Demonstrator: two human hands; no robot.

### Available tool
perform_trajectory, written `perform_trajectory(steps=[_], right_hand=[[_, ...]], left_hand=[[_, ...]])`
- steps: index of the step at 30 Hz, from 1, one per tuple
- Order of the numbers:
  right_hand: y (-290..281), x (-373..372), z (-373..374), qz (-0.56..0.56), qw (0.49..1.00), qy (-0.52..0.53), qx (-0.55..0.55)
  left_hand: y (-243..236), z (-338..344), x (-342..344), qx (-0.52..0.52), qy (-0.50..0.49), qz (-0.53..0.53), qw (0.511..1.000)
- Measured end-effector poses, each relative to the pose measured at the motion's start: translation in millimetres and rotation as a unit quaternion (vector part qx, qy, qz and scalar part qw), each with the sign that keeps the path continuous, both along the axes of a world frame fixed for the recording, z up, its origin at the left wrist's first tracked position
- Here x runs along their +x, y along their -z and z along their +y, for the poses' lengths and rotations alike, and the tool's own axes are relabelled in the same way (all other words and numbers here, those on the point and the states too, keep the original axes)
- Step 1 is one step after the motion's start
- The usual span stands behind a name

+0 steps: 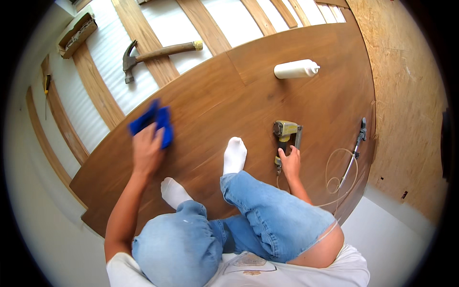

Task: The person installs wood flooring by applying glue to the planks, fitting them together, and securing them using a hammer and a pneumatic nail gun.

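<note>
My left hand (pixel 147 146) grips a blue cloth (pixel 160 119) just above the brown plank floor (pixel 248 110), on the left side near the edge of the laid boards; the cloth is blurred. My right hand (pixel 290 160) holds the black handle of a yellow nail gun (pixel 287 129), which lies on the boards with a hose attached. A white squeeze bottle (pixel 291 70) lies on its side farther forward.
A hammer (pixel 160 52), a cardboard box (pixel 76 33) and a yellow-handled screwdriver (pixel 47 83) lie among wooden battens (pixel 100 91) over white underlay. A metal rod (pixel 353 158) and coiled hose lie right. My socked feet (pixel 234 155) are between my hands. A particleboard panel (pixel 397 95) borders the right.
</note>
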State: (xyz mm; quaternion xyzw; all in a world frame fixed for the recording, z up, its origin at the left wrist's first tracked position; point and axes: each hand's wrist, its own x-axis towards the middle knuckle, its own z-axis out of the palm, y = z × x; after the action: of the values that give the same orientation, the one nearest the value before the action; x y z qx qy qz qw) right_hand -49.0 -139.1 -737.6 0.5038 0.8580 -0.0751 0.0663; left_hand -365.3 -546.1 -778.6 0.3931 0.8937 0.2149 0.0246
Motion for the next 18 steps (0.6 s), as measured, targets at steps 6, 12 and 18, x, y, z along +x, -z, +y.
perform_trajectory(steps=[6, 12, 18], right_hand=[[63.7, 10.6, 46.9, 0.02, 0.994, 0.006, -0.111], [92.9, 16.5, 94.1, -0.182, 0.982, -0.004, -0.042], [60.2, -48.7, 86.2, -0.171, 0.962, -0.162, -0.139]], left_hand=[[-1.4, -257.0, 87.0, -0.267, -0.266, -0.063, 0.924], [-7.6, -371.3, 179.1, -0.5, -0.404, -0.145, 0.752], [-37.5, -314.1, 232.7, -0.488, -0.483, -0.243, 0.685]])
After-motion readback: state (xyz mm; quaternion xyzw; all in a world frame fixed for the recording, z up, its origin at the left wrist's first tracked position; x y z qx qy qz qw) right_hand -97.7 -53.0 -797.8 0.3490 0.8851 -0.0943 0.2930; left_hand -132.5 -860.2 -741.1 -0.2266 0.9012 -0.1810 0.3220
